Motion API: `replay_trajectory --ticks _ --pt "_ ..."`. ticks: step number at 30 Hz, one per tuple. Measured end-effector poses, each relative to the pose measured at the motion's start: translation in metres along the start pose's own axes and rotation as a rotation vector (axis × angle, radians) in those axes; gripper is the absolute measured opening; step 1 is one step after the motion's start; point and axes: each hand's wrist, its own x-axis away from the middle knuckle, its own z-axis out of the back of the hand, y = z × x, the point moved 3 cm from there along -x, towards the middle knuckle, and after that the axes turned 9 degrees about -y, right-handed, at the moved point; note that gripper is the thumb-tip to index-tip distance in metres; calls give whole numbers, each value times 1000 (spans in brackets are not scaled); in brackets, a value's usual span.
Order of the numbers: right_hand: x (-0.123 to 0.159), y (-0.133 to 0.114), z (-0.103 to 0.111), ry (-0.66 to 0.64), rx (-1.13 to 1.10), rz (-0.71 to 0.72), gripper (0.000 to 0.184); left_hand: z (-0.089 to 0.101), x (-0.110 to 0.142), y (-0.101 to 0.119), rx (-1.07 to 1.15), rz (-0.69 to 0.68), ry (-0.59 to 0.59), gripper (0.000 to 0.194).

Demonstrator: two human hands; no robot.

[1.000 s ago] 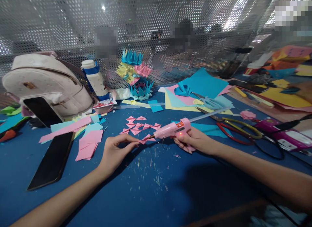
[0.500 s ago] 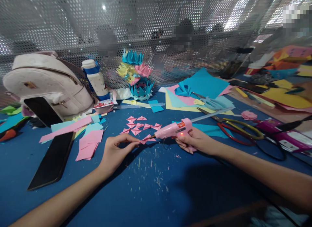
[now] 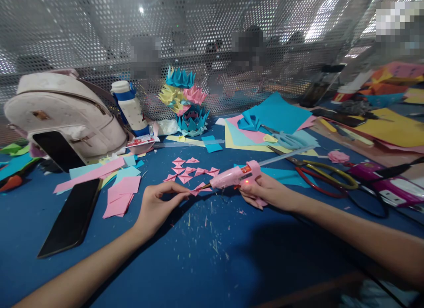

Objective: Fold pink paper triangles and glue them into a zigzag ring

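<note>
Between thumb and forefinger, my left hand (image 3: 162, 206) pinches the left tip of a folded pink paper piece (image 3: 199, 189). My right hand (image 3: 260, 191) is wrapped round a pink glue gun (image 3: 228, 178), whose nozzle touches or nearly touches that piece. A red light glows on the gun's body, and a long clear glue stick (image 3: 288, 155) juts from its back. Just beyond my left hand lie several more folded pink paper pieces (image 3: 185, 177). Stacked paper flowers (image 3: 187, 100) in blue, yellow and pink stand farther back.
Pink paper squares (image 3: 122, 197) and a black phone (image 3: 74, 219) lie on the left, before a pale backpack (image 3: 66, 114) and a bottle (image 3: 130, 109). Scissors (image 3: 324, 180) and a purple power strip (image 3: 380, 180) are at right. A perforated metal screen (image 3: 212, 43) closes the back.
Almost nothing differs. Both hands, the glue gun and the pink paper piece keep the same places.
</note>
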Motion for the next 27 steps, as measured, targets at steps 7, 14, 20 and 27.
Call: replay_trajectory --ticks 7,14,20,27 --pt "-1 1 0 11 -55 -37 60 0 0 -1 22 3 -2 7" --pt "0 5 0 17 -60 -54 59 0 1 -1 43 8 4 7" --pt "0 4 1 3 9 -3 63 0 1 -2 31 8 8 6" --pt "1 -3 1 9 14 -16 64 0 0 -3 21 9 10 6"
